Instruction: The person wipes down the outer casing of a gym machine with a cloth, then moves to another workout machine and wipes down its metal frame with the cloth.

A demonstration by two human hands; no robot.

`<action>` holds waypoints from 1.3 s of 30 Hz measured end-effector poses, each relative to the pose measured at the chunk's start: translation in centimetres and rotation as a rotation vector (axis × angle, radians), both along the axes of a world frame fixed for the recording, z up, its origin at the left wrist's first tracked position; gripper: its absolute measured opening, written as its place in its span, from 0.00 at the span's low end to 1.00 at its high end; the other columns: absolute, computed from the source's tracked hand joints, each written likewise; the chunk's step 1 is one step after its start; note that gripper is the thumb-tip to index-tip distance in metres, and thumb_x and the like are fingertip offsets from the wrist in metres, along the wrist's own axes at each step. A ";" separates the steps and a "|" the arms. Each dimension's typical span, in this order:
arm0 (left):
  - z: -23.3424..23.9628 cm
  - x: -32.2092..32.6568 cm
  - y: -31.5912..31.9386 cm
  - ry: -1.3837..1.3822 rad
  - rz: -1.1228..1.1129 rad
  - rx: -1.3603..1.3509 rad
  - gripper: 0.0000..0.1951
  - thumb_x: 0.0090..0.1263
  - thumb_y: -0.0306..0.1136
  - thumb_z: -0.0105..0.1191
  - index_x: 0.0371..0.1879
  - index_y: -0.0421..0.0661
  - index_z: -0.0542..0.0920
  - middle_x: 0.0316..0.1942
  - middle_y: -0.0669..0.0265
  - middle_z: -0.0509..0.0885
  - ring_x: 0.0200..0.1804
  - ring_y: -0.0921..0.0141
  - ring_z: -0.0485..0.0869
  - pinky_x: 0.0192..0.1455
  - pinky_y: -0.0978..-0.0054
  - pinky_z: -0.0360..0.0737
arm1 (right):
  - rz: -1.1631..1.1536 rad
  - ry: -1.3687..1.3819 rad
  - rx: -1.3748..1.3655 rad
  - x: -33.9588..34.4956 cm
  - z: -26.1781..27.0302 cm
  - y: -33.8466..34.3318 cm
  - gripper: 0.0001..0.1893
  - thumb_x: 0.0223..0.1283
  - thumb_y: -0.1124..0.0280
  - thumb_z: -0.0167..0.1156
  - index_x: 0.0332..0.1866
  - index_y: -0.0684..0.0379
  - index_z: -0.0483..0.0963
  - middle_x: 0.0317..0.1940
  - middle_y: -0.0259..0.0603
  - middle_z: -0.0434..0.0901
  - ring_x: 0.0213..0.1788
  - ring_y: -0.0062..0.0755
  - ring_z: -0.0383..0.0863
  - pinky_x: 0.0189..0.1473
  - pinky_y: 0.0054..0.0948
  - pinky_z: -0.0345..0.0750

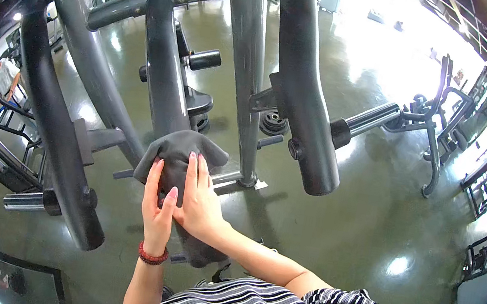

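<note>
A dark grey cloth [190, 143] is draped over the lower part of the central post [166, 68] of a plate-loaded weight machine. My left hand [158, 210], with a red beaded bracelet at the wrist, lies against the cloth's left side. My right hand [200, 197] presses on its middle with the fingers extended. The two hands nearly meet below the cloth, and neither visibly grips it. A dark pad [203, 253] shows beneath my hands.
Thick machine arms with weight pegs stand at left [57, 122] and right [310, 91]. Weight plates [273, 122] lie on the floor behind. A bench frame [436, 125] is farther right. At far left, another person [3, 76] is near a treadmill-like machine.
</note>
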State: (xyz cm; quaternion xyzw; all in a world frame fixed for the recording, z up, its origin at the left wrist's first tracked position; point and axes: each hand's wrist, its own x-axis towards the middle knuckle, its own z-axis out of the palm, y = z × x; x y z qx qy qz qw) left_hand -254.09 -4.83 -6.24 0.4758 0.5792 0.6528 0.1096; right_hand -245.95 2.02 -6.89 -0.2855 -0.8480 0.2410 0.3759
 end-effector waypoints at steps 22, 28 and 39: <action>1.6 0.2 4.8 0.305 0.274 -0.176 0.45 0.51 0.29 0.62 0.69 0.47 0.49 0.68 0.46 0.49 0.70 0.51 0.49 0.69 0.61 0.51 | -0.153 0.072 -0.284 -17.0 15.7 18.9 0.53 0.29 0.56 0.73 0.60 0.73 0.51 0.51 0.61 0.69 0.53 0.51 0.74 0.55 0.36 0.73; 1.5 -0.2 4.6 0.331 0.274 -0.203 0.46 0.50 0.28 0.62 0.68 0.51 0.49 0.67 0.46 0.49 0.66 0.49 0.56 0.63 0.60 0.63 | -0.048 0.254 -0.563 -20.7 16.8 23.1 0.46 0.26 0.53 0.74 0.53 0.73 0.64 0.50 0.53 0.75 0.50 0.41 0.77 0.55 0.31 0.72; 1.9 0.2 5.0 0.287 0.254 -0.174 0.42 0.52 0.26 0.58 0.67 0.49 0.51 0.65 0.49 0.54 0.67 0.52 0.56 0.66 0.60 0.57 | 0.453 0.596 -0.895 -19.4 15.5 24.7 0.32 0.35 0.59 0.73 0.45 0.71 0.75 0.43 0.48 0.79 0.45 0.38 0.79 0.50 0.33 0.72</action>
